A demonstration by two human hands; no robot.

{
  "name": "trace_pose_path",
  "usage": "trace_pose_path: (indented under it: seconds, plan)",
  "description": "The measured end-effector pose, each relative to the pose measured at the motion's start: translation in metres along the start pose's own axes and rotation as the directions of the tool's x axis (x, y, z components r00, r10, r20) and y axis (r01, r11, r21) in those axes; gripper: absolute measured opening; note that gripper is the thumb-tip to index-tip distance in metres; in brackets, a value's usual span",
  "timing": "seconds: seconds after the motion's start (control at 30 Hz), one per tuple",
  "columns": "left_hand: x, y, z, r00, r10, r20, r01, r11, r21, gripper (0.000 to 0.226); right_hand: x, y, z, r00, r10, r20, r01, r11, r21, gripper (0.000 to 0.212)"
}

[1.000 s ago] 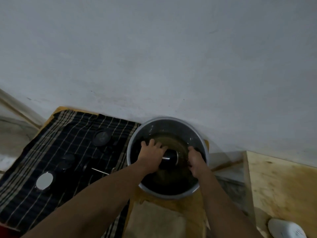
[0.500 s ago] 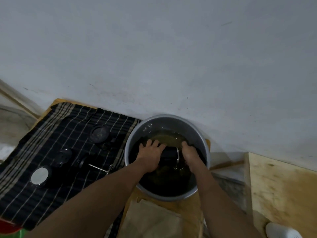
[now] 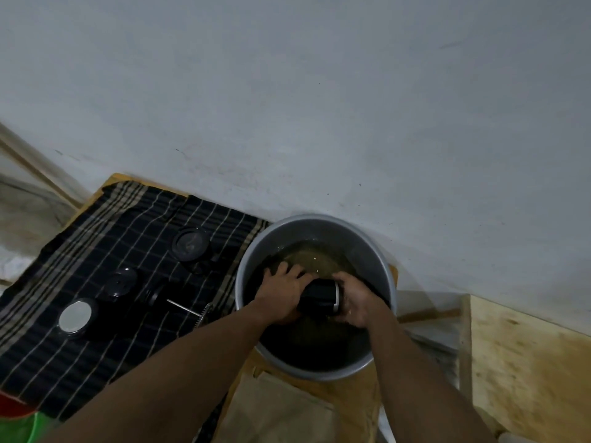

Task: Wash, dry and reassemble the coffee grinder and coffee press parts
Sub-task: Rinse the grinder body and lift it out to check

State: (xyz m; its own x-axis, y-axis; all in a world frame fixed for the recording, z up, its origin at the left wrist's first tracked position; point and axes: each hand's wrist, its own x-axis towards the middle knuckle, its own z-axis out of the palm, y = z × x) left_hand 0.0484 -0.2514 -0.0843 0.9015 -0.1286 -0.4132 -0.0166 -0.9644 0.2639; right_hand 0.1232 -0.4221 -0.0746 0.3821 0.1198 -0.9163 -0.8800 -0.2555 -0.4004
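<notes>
We've got a grey plaster wall (image 3: 319,91) behind, plywood board (image 3: 527,362) at right, tan folded cloth (image 3: 281,410) near bottom edge, red-and-green plastic (image 3: 16,420) bottom-left.

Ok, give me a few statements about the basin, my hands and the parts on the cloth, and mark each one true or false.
1. The left hand and the right hand both grip the black cylinder in the basin. True.
2. The basin holds no water. False: yellowish water shows in it.
3. The checked cloth lies to the left of the basin. True.
4. The shiny round disc lies in the basin. False: it lies on the checked cloth.
</notes>
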Motion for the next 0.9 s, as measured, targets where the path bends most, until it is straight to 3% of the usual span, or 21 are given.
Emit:
trace_pose_path:
  seconds: [0.1, 0.2, 0.67, 0.8, 0.9]
  plan:
    - [-0.002, -0.001, 0.002, 1.0, 0.011, -0.012, -0.011, 1.0, 0.002, 0.082, 0.004, 0.002, 0.0, 1.0, 0.017, -0.01, -0.016, 0.999, 0.029, 0.033]
    - [-0.001, 0.0, 0.002, 1.0, 0.0, -0.009, 0.0, 1.0, 0.024, 0.086, 0.005, 0.006, 0.001, 1.0, 0.019, -0.009, -0.019, 1.0, -0.014, 0.043]
    - [0.002, -0.001, -0.002, 1.0, 0.013, 0.019, -0.013, 1.0, -0.004, 0.082, 0.011, 0.005, -0.008, 0.996, 0.079, 0.051, -0.082, 0.996, 0.044, 0.05]
    - [0.002, -0.001, -0.003, 0.998, 0.015, 0.058, -0.014, 1.0, -0.006, 0.086, 0.013, 0.003, 0.001, 0.995, 0.097, -0.011, -0.096, 0.995, 0.035, 0.055]
    - [0.001, -0.001, -0.003, 0.998, -0.018, 0.06, 0.019, 1.0, -0.016, 0.087, 0.013, -0.001, 0.007, 0.996, 0.022, -0.087, -0.017, 0.998, 0.053, 0.049]
